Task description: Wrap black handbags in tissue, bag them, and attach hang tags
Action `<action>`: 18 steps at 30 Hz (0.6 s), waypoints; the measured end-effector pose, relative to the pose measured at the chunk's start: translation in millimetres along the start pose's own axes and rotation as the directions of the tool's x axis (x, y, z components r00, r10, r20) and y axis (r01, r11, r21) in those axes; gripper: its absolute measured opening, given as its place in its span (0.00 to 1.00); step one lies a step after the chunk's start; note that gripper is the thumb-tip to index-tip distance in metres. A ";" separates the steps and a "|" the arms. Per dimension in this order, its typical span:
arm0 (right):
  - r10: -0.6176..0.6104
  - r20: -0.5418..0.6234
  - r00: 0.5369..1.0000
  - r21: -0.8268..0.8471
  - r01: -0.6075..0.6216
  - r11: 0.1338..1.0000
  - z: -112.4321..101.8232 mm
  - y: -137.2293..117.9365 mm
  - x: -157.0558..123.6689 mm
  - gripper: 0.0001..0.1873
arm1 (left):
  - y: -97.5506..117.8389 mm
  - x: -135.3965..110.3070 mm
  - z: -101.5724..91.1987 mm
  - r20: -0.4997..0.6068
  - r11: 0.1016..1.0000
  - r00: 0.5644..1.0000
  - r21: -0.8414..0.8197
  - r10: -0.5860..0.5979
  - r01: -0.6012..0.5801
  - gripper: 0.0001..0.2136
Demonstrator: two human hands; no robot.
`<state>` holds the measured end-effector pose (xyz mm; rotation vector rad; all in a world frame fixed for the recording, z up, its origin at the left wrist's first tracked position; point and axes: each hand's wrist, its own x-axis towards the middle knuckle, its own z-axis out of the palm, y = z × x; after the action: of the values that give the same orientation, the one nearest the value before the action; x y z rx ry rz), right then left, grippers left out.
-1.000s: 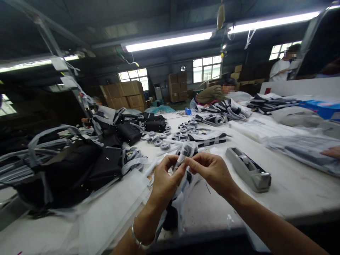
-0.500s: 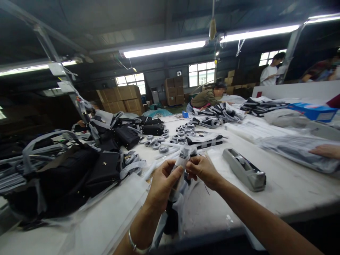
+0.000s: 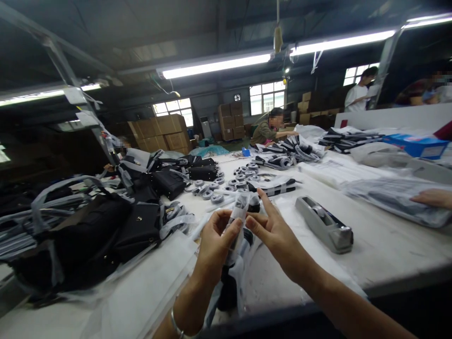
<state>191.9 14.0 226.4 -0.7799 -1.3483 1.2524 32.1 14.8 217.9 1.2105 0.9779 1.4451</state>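
The person's left hand is clamped on a wrapped black piece, thumb on the near side, so the piece stands up between the two hands; its translucent wrapping and dark parts hang below the fingers. The right hand is just beside it, thumb and forefinger spread apart, the forefinger pointing up; whether its other fingers touch the piece cannot be told. A silvery bracelet circles the left wrist.

Near the right hand, on its right, a grey tape dispenser rests on the white table. Beyond both hands lie small wrapped coils and a black-and-white bundle. Left of the left hand are translucent sheets and a black handbag. Well apart, to the right of the right hand, a co-worker's hand rests on a clear plastic bag.
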 end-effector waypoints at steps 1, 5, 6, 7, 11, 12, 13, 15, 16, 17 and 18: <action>0.009 -0.010 1.000 0.013 -0.009 1.000 2.6 -0.3 1.0 0.53 | -2.2 -0.7 1.8 -0.030 0.999 0.999 0.028 0.021 -0.020 0.20; 0.048 -0.079 0.996 0.058 -0.044 0.997 10.8 3.1 8.6 0.50 | -13.0 -2.8 11.9 -0.105 0.983 0.987 0.155 0.118 -0.101 0.20; 0.049 -0.086 0.995 0.077 -0.043 0.996 12.1 3.8 11.0 0.49 | -15.1 -3.7 14.1 -0.107 0.975 0.982 0.176 0.155 -0.134 0.19; 0.049 -0.091 0.995 0.094 -0.041 0.995 13.0 4.3 13.5 0.48 | -16.9 -5.4 15.5 -0.103 0.968 0.976 0.186 0.192 -0.170 0.18; 0.037 -0.100 0.994 0.114 -0.026 0.993 10.2 5.4 25.5 0.46 | -29.9 -25.6 7.9 -0.101 0.919 0.938 0.258 0.333 -0.298 0.27; 0.027 -0.105 0.994 0.105 -0.016 0.994 8.6 5.6 28.8 0.46 | -37.1 -33.5 3.0 -0.103 0.893 0.925 0.320 0.366 -0.318 0.32; 0.016 -0.111 0.994 0.089 -0.006 0.996 7.2 5.7 32.0 0.45 | -46.4 -41.4 -2.2 -0.102 0.863 0.915 0.389 0.389 -0.323 0.38; -0.003 -0.127 0.992 0.042 0.009 0.999 5.7 5.6 37.9 0.44 | -69.4 -54.1 -11.5 -0.095 0.826 0.920 0.483 0.379 -0.290 0.47; -0.009 -0.136 0.991 0.022 0.012 1.000 5.8 5.4 40.6 0.44 | -81.4 -57.7 -14.5 -0.093 0.836 0.936 0.485 0.339 -0.254 0.50; -0.012 -0.145 0.989 0.007 0.013 1.000 6.3 5.5 43.3 0.45 | -92.6 -59.1 -16.0 -0.091 0.859 0.953 0.463 0.291 -0.218 0.50; -0.009 -0.150 0.989 -0.002 0.009 1.000 6.9 5.8 45.9 0.46 | -102.2 -58.4 -15.9 -0.088 0.883 0.964 0.430 0.251 -0.190 0.48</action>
<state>174.9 57.0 234.1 -0.8513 -1.2295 1.1624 36.5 -21.6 104.9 1.5900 1.3316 1.5627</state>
